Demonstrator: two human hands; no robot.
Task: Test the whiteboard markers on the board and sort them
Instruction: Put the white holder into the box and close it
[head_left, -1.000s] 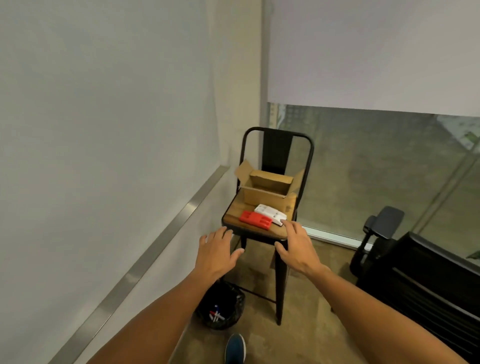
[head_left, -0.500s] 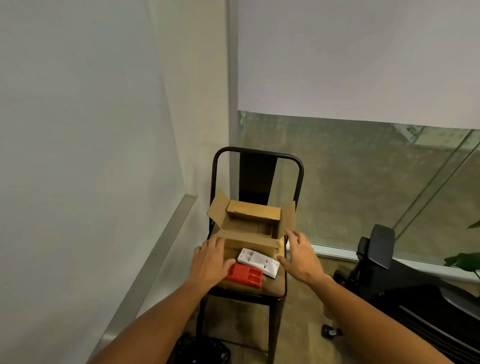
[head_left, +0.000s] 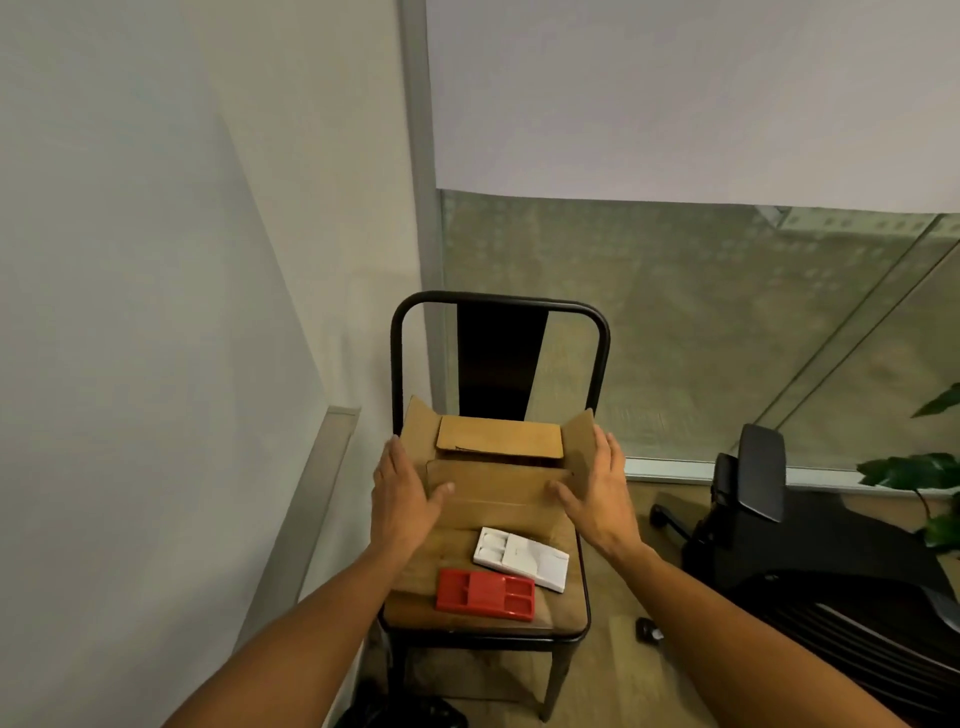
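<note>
An open cardboard box stands at the back of a wooden chair seat. My left hand presses flat against its left side with the thumb on the front wall. My right hand holds the right flap and side, thumb also on the front. In front of the box lie a white compartment tray and a red compartment tray. The whiteboard fills the wall on the left. No markers show; the box's inside is hidden.
The chair has a black metal back and stands in the corner by a window. The board's metal ledge runs along the left. A black office chair and a plant are on the right. A dark bin sits under the seat.
I have stepped closer to the chair. Both hands moved from the seat's front edge up to the box and now clasp its two sides.
</note>
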